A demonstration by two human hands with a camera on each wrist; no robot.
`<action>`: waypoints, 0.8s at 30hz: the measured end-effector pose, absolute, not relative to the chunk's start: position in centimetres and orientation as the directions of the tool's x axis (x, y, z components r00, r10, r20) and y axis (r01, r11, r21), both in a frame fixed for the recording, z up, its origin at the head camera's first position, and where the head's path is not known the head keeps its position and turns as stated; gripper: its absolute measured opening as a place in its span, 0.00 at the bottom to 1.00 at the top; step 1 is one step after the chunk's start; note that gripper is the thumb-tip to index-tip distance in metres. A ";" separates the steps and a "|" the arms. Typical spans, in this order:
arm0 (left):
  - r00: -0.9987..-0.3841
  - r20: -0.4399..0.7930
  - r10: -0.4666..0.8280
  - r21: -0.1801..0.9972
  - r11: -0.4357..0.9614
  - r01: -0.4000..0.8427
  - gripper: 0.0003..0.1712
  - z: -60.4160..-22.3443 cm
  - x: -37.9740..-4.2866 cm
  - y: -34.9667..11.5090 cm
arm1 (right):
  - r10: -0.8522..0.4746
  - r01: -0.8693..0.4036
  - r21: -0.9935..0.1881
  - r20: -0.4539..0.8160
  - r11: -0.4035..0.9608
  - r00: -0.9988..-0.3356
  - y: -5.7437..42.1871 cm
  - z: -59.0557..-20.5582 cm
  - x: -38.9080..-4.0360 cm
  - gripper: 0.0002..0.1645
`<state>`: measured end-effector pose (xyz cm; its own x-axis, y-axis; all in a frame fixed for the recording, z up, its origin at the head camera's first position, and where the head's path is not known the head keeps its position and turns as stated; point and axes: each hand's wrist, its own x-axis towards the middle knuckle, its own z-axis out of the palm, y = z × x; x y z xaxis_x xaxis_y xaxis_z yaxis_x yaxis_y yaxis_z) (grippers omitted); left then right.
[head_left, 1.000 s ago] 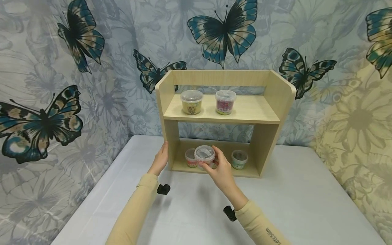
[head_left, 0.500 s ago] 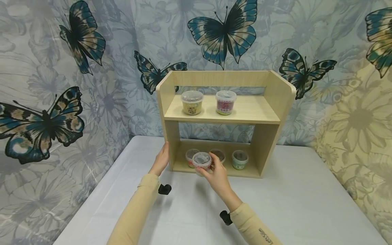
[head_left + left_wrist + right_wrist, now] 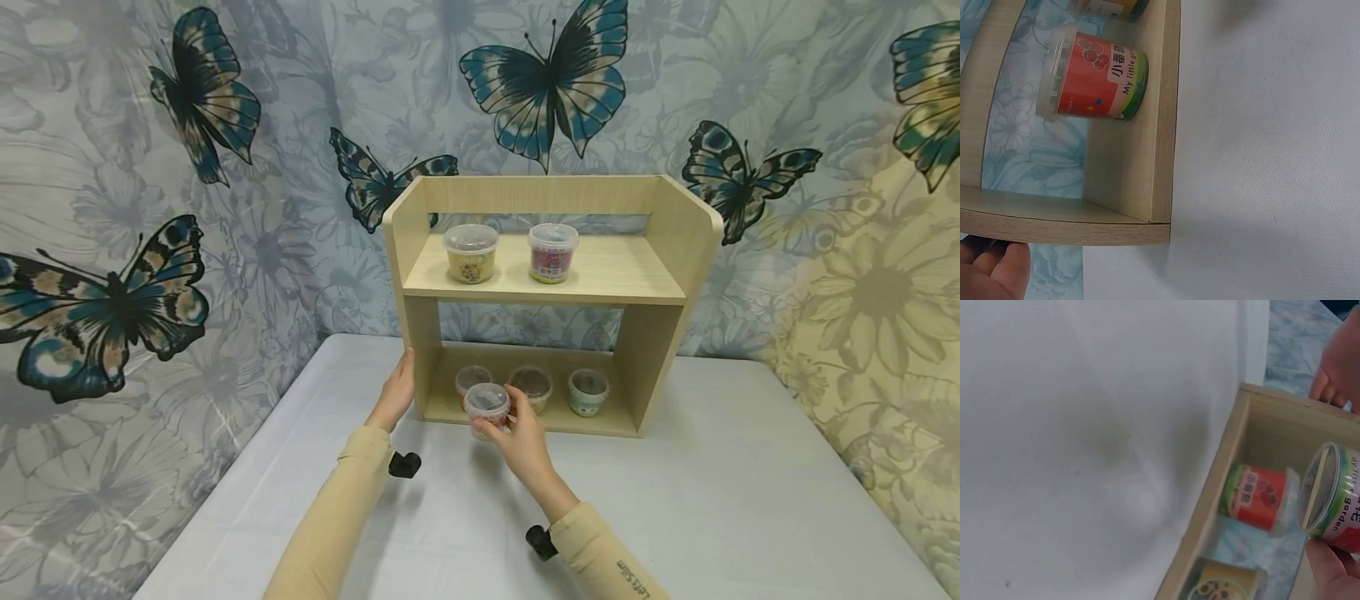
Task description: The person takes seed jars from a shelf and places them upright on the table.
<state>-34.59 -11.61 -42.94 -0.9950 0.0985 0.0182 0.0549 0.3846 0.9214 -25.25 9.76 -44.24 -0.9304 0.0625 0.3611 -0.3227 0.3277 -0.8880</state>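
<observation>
My right hand (image 3: 527,446) grips a small lidded plastic cup (image 3: 487,402) between thumb and fingers, just in front of the shelf's lower level. Seen in the right wrist view, this cup (image 3: 1346,509) has a red, white and green label, and a pale flat strip shows through its clear base. Behind it stands a red-labelled cup (image 3: 1094,78), partly covered in the head view. My left hand (image 3: 393,392) rests against the outer left side of the light wooden shelf (image 3: 543,294); in the left wrist view its fingertips touch the panel.
On the lower level also stand a brown-topped cup (image 3: 532,383) and a pale green cup (image 3: 587,392). A yellow cup (image 3: 471,254) and a purple cup (image 3: 552,252) occupy the upper level. White cloth covers the table (image 3: 720,483); patterned walls (image 3: 255,250) close in behind.
My right hand has drawn the cup left and toward me, lower in the head view, uncovering the brown-topped cup. The left hand stays at the shelf's side.
</observation>
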 end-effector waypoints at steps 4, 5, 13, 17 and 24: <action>-0.995 0.016 0.095 0.922 0.384 0.052 0.52 -43.1 -34.7 -11.6 | 0.066 -0.307 -0.896 0.345 0.320 -0.936 9.4 -44.7 -25.3 0.44; -0.996 0.017 0.091 0.921 0.385 0.051 0.52 -43.1 -34.7 -11.6 | 0.066 -0.306 -0.896 0.343 0.322 -0.937 9.2 -44.8 -25.3 0.44; -0.997 0.018 0.079 0.926 0.374 0.046 0.53 -43.2 -34.6 -11.3 | 0.066 -0.285 -0.907 0.320 0.310 -0.945 8.3 -45.5 -25.3 0.41; -0.996 0.023 0.081 0.928 0.369 0.051 0.53 -43.2 -34.6 -11.3 | 0.072 -0.277 -0.907 0.315 0.318 -0.947 7.8 -46.0 -25.3 0.40; -0.998 0.024 0.066 0.931 0.363 0.046 0.52 -43.1 -34.7 -11.4 | 0.083 -0.274 -0.893 0.323 0.358 -0.943 7.4 -47.0 -25.3 0.39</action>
